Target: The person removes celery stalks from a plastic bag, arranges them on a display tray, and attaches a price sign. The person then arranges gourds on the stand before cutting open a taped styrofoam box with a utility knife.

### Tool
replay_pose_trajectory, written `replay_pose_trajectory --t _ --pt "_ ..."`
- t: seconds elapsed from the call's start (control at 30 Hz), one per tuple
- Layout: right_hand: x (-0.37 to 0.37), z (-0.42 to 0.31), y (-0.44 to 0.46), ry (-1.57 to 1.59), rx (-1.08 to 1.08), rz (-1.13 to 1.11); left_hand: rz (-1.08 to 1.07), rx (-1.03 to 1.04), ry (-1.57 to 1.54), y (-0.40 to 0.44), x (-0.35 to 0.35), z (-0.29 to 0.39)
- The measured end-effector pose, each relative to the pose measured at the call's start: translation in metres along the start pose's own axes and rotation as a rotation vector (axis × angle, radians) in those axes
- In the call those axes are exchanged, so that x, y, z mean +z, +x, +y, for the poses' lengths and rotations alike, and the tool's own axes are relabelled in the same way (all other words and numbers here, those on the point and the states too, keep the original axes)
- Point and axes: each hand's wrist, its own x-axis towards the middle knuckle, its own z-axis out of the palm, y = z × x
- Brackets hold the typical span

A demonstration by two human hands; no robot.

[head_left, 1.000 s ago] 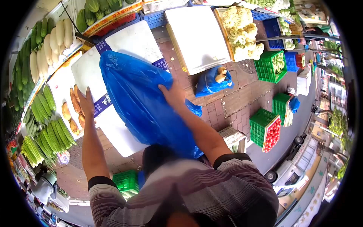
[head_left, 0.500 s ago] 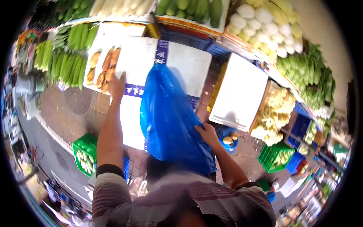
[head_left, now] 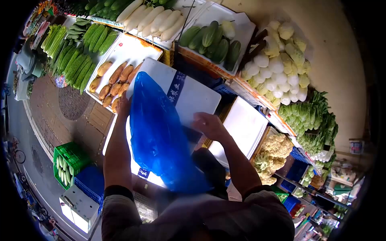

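A blue plastic bag [head_left: 159, 132] stretches from my body across a white foam box [head_left: 195, 86]. My left hand [head_left: 124, 106] is at the bag's left edge, beside the nearest brown, elongated vegetables [head_left: 115, 87] in a white tray. Its fingertips are hidden, so I cannot tell whether it grips the bag or a vegetable. To the right of the bag, my right hand [head_left: 208, 125] is raised above the foam box, apart from the bag's main body. Its fingers are curled and slightly blurred; anything inside them is hidden.
Long green gourds [head_left: 76, 66] lie left of the tray. White radishes [head_left: 157, 20] and green cucumbers [head_left: 211, 38] are at the back. Another white foam box [head_left: 243, 124] and cauliflower [head_left: 273, 154] are on the right. A green crate [head_left: 74, 156] stands at lower left.
The view has turned and moved closer to the stall. My right hand has come off the bag's right side and moved forward. My left hand is now against the bag's edge.
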Motion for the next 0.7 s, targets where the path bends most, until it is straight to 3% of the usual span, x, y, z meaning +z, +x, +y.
replay_pose_trajectory --t 0.03,0.17,0.2,0.23,0.27,0.37,0.43,0.57,0.6,0.63,0.7 --pt "-0.021 0.02 0.028 0.214 -0.086 0.103 -0.014 -0.021 -0.034 -0.003 -0.01 0.01" --pt "-0.128 0.028 0.179 0.407 -0.034 0.371 0.15 -0.07 0.001 0.015 0.024 -0.016" --pt "-0.162 0.045 0.233 0.467 -0.133 0.412 0.208 -0.05 0.029 0.016 0.035 -0.034" --pt "-0.196 0.045 0.28 0.261 -0.215 0.564 0.262 -0.034 0.065 0.014 0.046 -0.046" --pt "-0.262 0.06 0.364 0.09 -0.216 0.86 0.264 -0.067 0.053 0.006 0.032 -0.02" --pt "-0.346 0.103 0.468 -0.146 0.136 1.058 0.284 -0.113 0.058 -0.006 0.015 0.014" --pt "-0.377 0.136 0.517 -0.199 0.292 0.992 0.283 -0.106 0.074 -0.008 0.016 0.011" --pt "-0.401 0.171 0.566 -0.388 0.182 0.775 0.275 -0.101 0.091 -0.009 0.018 0.01" --pt "-0.419 0.208 0.593 -0.471 0.082 0.714 0.274 -0.107 0.09 -0.011 0.018 0.009" --pt "-0.423 0.213 0.601 -0.406 0.149 0.674 0.268 -0.11 0.092 -0.011 0.019 0.01" --pt "-0.432 0.228 0.623 -0.513 0.073 0.589 0.265 -0.111 0.097 -0.013 0.019 0.012"
